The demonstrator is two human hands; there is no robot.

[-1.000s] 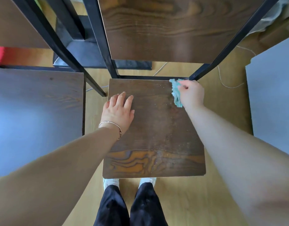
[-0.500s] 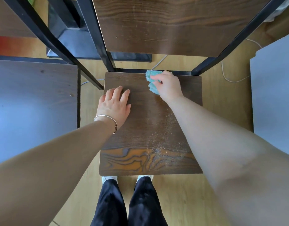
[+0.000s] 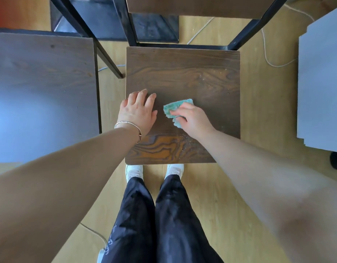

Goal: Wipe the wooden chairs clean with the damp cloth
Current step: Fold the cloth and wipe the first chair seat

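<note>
1. The wooden chair seat [image 3: 183,76] fills the middle of the view, its black metal back frame [image 3: 126,21] rising at 12 o'clock.
2. The right hand [image 3: 194,118] presses a crumpled teal cloth [image 3: 173,109] flat onto the seat, fingers spread over it; the cloth pokes out at 11 o'clock of the hand.
3. The left hand [image 3: 138,111] lies released, palm down on the seat's left edge, just beside the cloth at its 9 o'clock, holding nothing. A thin bracelet [image 3: 128,125] circles that wrist.
4. Pale dusty specks show on the seat at 6 o'clock of the right hand, near the orange-grained front strip [image 3: 158,149].
5. A second dark seat [image 3: 42,92] sits at 9 o'clock, a grey worktop [image 3: 321,82] at 3 o'clock.
6. White shoes [image 3: 134,171] and dark trousers [image 3: 154,215] stand on the wooden floor [image 3: 221,205] at 6 o'clock.
</note>
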